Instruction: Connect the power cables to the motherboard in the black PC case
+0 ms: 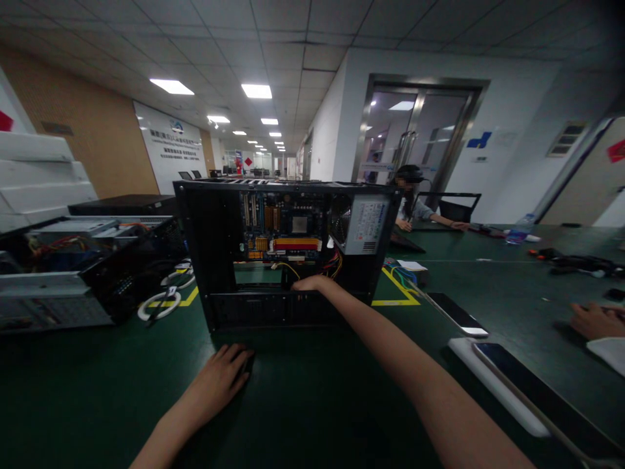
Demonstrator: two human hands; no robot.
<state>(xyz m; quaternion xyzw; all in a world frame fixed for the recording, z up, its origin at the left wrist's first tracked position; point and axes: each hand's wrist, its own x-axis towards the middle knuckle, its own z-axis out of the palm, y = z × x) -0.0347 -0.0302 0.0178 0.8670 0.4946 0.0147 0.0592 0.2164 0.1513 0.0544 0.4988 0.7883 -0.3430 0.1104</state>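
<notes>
Head view, right hand (308, 284) in open computer case (249, 312), grip impossible to tell, left hand (225, 374) on green table (312, 397), fingers apart

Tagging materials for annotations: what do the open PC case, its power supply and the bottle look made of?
PC case: probably painted sheet metal, dark satin; thin, flat, sharp-edged. Power supply: likely bare metal, dull grey, perforated side. Bottle: likely clear plastic; see-through, bluish, finish too blurred to judge.

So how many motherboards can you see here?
1: the motherboard is inside the upright computer case, left of the power supply, above your right hand. Another may be hidden in the open computer case at left.
</notes>
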